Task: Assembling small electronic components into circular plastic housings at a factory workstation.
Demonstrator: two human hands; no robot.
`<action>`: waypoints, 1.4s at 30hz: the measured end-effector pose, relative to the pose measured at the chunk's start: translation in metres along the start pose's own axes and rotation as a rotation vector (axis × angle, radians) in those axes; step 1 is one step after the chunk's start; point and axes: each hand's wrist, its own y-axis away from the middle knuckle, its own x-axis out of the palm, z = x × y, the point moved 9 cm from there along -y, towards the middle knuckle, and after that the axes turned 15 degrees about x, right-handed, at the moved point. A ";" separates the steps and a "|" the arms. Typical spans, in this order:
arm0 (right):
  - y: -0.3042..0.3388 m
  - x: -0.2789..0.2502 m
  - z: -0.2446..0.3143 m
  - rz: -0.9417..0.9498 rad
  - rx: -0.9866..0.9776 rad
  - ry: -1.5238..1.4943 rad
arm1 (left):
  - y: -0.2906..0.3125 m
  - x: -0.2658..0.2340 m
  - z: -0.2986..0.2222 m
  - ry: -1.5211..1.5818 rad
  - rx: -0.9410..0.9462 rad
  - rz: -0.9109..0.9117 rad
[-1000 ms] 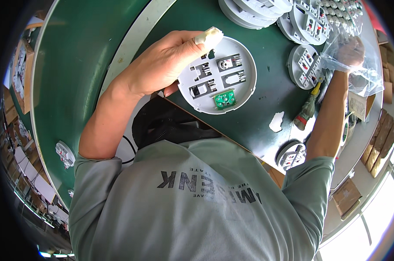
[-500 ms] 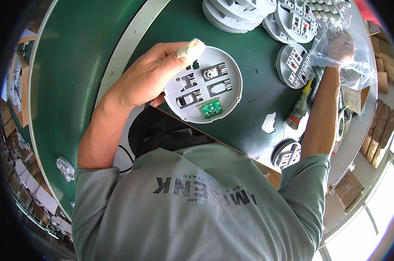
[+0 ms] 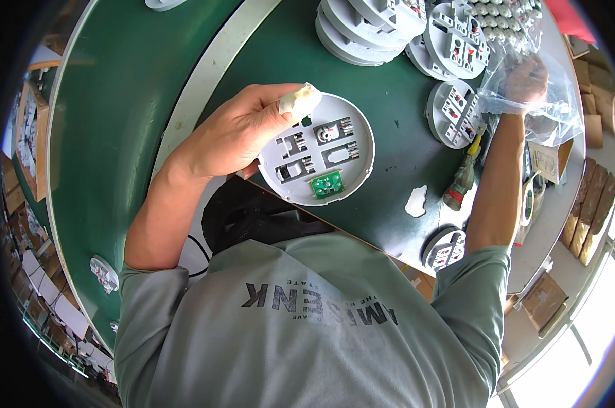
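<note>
My left hand (image 3: 236,132) holds a round grey plastic housing (image 3: 284,180) by its left rim, thumb on top. The thumb is wrapped in pale tape (image 3: 299,102). The housing's open inside faces up, showing several slots with metal contacts. A small green circuit board (image 3: 327,184) lies in the part of the housing closest to my body. At the far right, my right hand (image 3: 527,81) reaches into a clear plastic bag (image 3: 559,122). Crinkled film covers its fingers, so their grip cannot be made out.
Stacked grey housings (image 3: 362,41) stand at the back, with more fitted discs (image 3: 457,41) beside them. A single disc (image 3: 451,112) and a screwdriver (image 3: 462,178) lie left of my right forearm. Another disc (image 3: 445,249) sits by the table's near edge. Tape (image 3: 527,202) lies right of that forearm.
The whole view has shifted slightly, so the table things appear lower. My left hand keeps its hold on the housing, and my right hand stays in the bag.
</note>
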 end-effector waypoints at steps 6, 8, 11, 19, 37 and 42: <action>0.007 -0.001 0.008 -0.004 -0.028 0.056 | -0.001 0.000 0.003 -0.007 0.008 0.002; 0.006 -0.002 0.011 -0.016 -0.045 0.060 | -0.002 0.001 0.000 -0.009 0.011 -0.002; 0.001 0.000 0.000 0.010 0.033 0.016 | -0.004 -0.001 0.002 -0.017 -0.023 -0.035; 0.011 0.009 0.009 0.050 -0.062 0.020 | 0.015 -0.017 0.007 -0.029 -0.099 -0.151; 0.006 0.003 0.000 -0.009 -0.067 -0.036 | 0.128 -0.155 -0.124 -1.764 0.156 -0.952; -0.005 -0.002 -0.018 -0.021 -0.031 -0.131 | 0.060 -0.277 -0.116 -1.245 0.234 -0.933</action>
